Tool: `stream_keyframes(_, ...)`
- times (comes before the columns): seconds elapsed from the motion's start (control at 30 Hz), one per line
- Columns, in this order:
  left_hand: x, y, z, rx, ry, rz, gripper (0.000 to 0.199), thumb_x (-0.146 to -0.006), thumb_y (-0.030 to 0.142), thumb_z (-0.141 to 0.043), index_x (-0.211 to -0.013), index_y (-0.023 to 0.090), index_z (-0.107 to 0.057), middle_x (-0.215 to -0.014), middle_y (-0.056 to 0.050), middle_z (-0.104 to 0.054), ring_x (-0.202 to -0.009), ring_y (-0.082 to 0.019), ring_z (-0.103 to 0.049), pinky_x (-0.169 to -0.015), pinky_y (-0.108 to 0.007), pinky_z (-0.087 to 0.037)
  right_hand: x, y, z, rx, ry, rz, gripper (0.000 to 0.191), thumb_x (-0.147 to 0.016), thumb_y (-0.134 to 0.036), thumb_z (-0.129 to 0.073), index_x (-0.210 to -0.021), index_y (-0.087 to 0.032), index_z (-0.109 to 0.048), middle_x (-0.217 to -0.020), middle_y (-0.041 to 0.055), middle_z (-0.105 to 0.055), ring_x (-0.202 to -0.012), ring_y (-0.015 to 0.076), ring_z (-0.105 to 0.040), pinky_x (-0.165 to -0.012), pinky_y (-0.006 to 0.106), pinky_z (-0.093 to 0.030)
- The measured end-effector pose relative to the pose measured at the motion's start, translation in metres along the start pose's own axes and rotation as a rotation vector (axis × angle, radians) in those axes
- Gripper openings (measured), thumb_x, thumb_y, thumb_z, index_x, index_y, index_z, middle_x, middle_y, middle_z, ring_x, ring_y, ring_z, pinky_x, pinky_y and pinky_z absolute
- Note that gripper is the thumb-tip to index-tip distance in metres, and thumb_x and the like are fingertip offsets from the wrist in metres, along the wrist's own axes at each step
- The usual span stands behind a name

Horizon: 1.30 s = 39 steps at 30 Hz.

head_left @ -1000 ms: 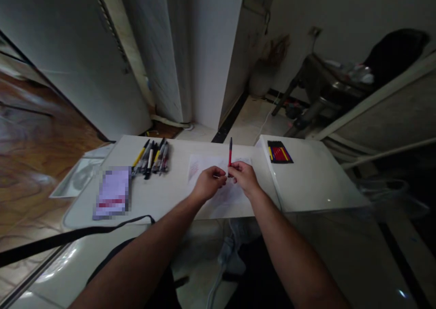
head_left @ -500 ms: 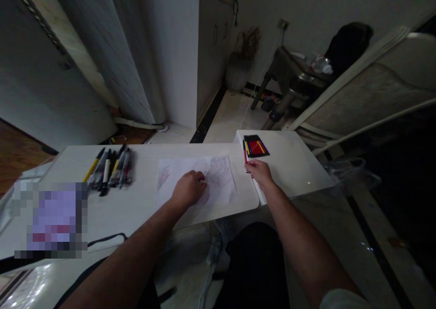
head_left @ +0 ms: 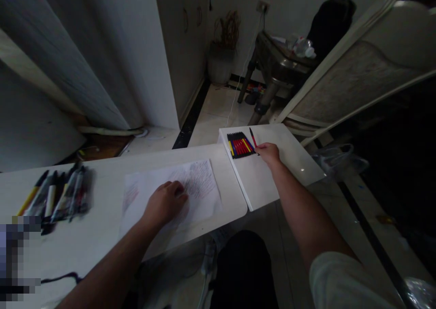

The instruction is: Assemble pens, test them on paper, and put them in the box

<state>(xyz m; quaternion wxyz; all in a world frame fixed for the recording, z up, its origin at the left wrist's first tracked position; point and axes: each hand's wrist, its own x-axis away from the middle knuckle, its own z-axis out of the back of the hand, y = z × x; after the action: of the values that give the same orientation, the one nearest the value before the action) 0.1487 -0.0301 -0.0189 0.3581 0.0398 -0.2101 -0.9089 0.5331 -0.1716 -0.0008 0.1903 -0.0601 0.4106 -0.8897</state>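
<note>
Your right hand (head_left: 268, 152) pinches a red pen (head_left: 253, 137) just beside the pen row (head_left: 240, 145); your left hand (head_left: 166, 202) (thumb and fingers apart) rests on scribbled paper (head_left: 201, 182).

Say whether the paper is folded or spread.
Spread: the paper lies flat on the white table, scribbles showing around the left hand.

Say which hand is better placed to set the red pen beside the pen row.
Likely the right hand: it holds the red pen by the pen row; the left hand is at the paper.
</note>
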Motion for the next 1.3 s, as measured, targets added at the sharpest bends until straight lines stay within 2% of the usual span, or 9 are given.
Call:
stream_keyframes(0.2, -0.002, -0.003, 0.001, 0.017, -0.038, 0.016, 0.018, -0.08, 0.036, -0.054, -0.087, 0.02, -0.06, -0.09, -0.007, -0.063, -0.084, -0.022, -0.059, -0.075, -0.034, -0.043, -0.03, 0.002, 0.0, 0.109, -0.017, -0.001, 0.02, -0.056, -0.024, -0.075, -0.074, -0.015, -0.075, -0.066, 0.0022, -0.072, -0.061, 0.0148, -0.063, -0.058, 0.022, -0.044)
stream_keyframes(0.4, -0.001, -0.002, 0.002, 0.038, -0.049, 0.013, 0.018, -0.08, 0.036, -0.054, -0.087, 0.02, -0.059, -0.089, -0.007, -0.062, -0.084, -0.023, -0.058, -0.076, -0.034, -0.043, -0.045, 0.007, -0.009, 0.158, -0.069, 0.003, 0.02, -0.057, -0.024, -0.076, -0.075, -0.015, -0.076, -0.068, 0.0035, -0.072, -0.064, 0.0161, -0.065, -0.059, 0.022, -0.045)
stream_keyframes(0.6, -0.001, -0.001, 0.002, 0.053, -0.042, 0.019, 0.017, -0.079, 0.035, -0.054, -0.086, 0.02, -0.059, -0.089, -0.007, -0.062, -0.083, -0.022, -0.058, -0.075, -0.033, -0.042, -0.046, 0.009, -0.012, 0.154, -0.098, -0.016, 0.019, -0.063, -0.024, -0.072, -0.079, -0.014, -0.076, -0.07, 0.0055, -0.073, -0.065, 0.0161, -0.066, -0.059, 0.022, -0.046)
stream_keyframes(1.3, 0.0, -0.002, 0.001, 0.047, -0.03, 0.0, 0.016, -0.08, 0.033, -0.054, -0.087, 0.02, -0.059, -0.09, -0.007, -0.063, -0.084, -0.022, -0.058, -0.076, -0.034, -0.044, -0.043, 0.016, -0.01, 0.121, -0.124, 0.016, 0.018, -0.062, -0.02, -0.071, -0.078, -0.015, -0.076, -0.067, 0.0018, -0.072, -0.065, 0.0151, -0.065, -0.063, 0.022, -0.048)
